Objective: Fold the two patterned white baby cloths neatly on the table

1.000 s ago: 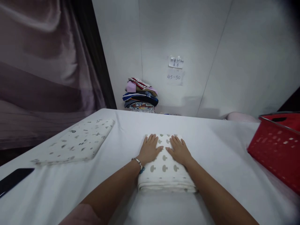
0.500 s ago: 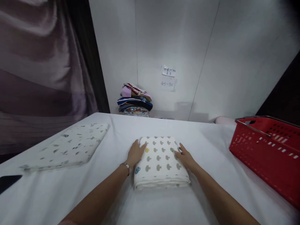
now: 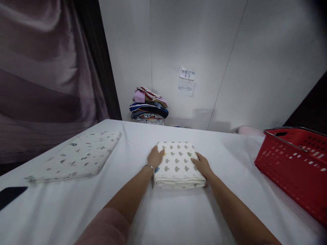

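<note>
A white folded cloth [image 3: 178,160], printed with grey mushrooms and a few coloured ones, lies in a neat thick rectangle in front of me. My left hand [image 3: 155,157] grips its left side, thumb on top and the other fingers mostly hidden behind the edge. On the opposite side, my right hand [image 3: 202,164] clasps the cloth with its thumb over the top face. The cloth's layered fold faces me. Farther left lies a second white folded cloth [image 3: 84,154] with a small scattered print, flat and apart from both hands.
A red plastic basket [image 3: 291,170] with a metal handle stands on the right of the white-covered table [image 3: 114,204]. A dark flat object [image 3: 11,196] lies at the left edge. Behind the table are a stack of folded fabrics [image 3: 149,105] and a wall with paper notes [image 3: 186,81].
Both hands have moved forward, away from me, and the mushroom-print cloth has shifted with them. My fingers have closed in more on its sides. The view has tilted slightly.
</note>
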Available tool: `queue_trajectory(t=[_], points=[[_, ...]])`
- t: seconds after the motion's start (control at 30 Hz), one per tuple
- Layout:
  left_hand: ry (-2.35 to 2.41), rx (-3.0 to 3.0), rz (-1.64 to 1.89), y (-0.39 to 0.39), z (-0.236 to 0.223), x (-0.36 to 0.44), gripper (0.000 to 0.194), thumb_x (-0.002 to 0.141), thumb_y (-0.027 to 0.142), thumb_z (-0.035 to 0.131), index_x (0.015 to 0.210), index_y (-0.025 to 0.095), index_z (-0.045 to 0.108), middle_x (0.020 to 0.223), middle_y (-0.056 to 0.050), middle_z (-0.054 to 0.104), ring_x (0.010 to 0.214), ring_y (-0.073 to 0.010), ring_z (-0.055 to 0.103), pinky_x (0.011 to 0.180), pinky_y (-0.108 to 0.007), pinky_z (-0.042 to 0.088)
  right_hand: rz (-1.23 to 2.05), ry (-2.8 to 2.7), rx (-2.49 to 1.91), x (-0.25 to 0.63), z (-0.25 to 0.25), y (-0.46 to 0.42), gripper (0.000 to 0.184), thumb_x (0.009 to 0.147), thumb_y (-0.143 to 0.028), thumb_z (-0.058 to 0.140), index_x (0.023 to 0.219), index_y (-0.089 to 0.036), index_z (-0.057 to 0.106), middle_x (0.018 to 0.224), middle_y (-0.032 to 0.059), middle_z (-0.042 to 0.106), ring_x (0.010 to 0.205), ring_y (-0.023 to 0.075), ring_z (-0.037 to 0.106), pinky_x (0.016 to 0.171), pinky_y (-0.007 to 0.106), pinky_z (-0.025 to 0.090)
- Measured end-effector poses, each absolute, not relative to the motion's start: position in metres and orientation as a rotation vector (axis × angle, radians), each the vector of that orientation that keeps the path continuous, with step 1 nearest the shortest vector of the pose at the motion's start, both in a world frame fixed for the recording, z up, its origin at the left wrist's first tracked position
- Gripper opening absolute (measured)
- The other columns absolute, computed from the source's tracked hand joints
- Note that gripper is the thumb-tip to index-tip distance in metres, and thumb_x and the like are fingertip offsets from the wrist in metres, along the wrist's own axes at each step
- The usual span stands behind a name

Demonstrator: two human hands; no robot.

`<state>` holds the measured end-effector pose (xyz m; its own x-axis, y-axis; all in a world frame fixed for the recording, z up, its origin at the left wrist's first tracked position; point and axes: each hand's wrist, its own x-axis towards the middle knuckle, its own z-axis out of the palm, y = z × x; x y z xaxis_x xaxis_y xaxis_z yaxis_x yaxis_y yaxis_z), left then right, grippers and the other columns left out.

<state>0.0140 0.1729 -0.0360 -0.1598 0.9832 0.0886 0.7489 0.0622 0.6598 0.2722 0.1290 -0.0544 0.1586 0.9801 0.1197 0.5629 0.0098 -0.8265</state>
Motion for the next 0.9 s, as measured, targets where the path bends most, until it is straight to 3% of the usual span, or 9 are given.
queue_trajectory(t=[0.1,0.33,0.5,0.7,0.8,0.9], points=[[1.968,1.701,0.812,0.173,-0.042,0.015,0.051,0.083,0.041,0.048,0.126,0.015,0.040,0.128,-0.016,0.050,0.117,-0.0263,0.048,0.094,-0.035,0.037,0.665,-1.526,-1.680,0.275,-0.058,0.129,0.058,0.075,-0.037,0.054,0.128,-0.014,0.049,0.125,0.0108,0.054,0.113,0.0262,0.050,0.098,0.040,0.036],[1.870,1.685,0.772,0.150,-0.033,0.007,0.064,0.078,0.046,0.054,0.130,0.013,0.037,0.132,-0.015,0.047,0.119,-0.0262,0.046,0.095,-0.033,0.038,0.703,-1.576,-1.722,0.283,-0.047,0.110,0.060,0.080,-0.046,0.049,0.131,-0.015,0.044,0.127,0.0109,0.053,0.112,0.0259,0.052,0.094,0.040,0.041],[1.722,2.018,0.870,0.099,-0.032,0.003,0.061,0.082,0.045,0.050,0.133,0.015,0.035,0.144,-0.011,0.031,0.132,-0.0238,0.029,0.107,-0.034,0.027,0.220,-1.901,-1.578,0.270,-0.038,0.074,0.056,0.087,-0.048,0.040,0.135,-0.018,0.040,0.143,0.0092,0.033,0.132,0.0253,0.028,0.105,0.042,0.029],[1.431,2.289,0.824,0.057,-0.052,0.005,0.042,0.091,0.040,0.036,0.127,0.021,0.046,0.140,-0.003,0.040,0.134,-0.0193,0.025,0.110,-0.038,0.025,0.034,-2.402,-1.535,0.246,-0.049,0.046,0.049,0.093,-0.043,0.030,0.134,-0.019,0.041,0.143,0.0067,0.035,0.133,0.0244,0.025,0.108,0.047,0.016],[1.480,2.076,0.989,0.059,-0.055,-0.003,0.036,0.089,0.038,0.039,0.115,0.022,0.057,0.134,-0.003,0.047,0.128,-0.0180,0.036,0.106,-0.035,0.032,0.006,-2.416,-1.559,0.246,-0.053,0.045,0.050,0.093,-0.043,0.029,0.134,-0.019,0.041,0.143,0.0063,0.034,0.134,0.0236,0.024,0.108,0.046,0.016],[1.599,1.779,1.161,0.063,-0.051,-0.021,0.029,0.086,0.037,0.042,0.100,0.021,0.063,0.117,-0.004,0.059,0.107,-0.0174,0.054,0.091,-0.030,0.045,-0.032,-2.401,-1.543,0.249,-0.054,0.045,0.049,0.093,-0.043,0.028,0.134,-0.019,0.042,0.143,0.0061,0.035,0.134,0.0226,0.025,0.108,0.045,0.016]])
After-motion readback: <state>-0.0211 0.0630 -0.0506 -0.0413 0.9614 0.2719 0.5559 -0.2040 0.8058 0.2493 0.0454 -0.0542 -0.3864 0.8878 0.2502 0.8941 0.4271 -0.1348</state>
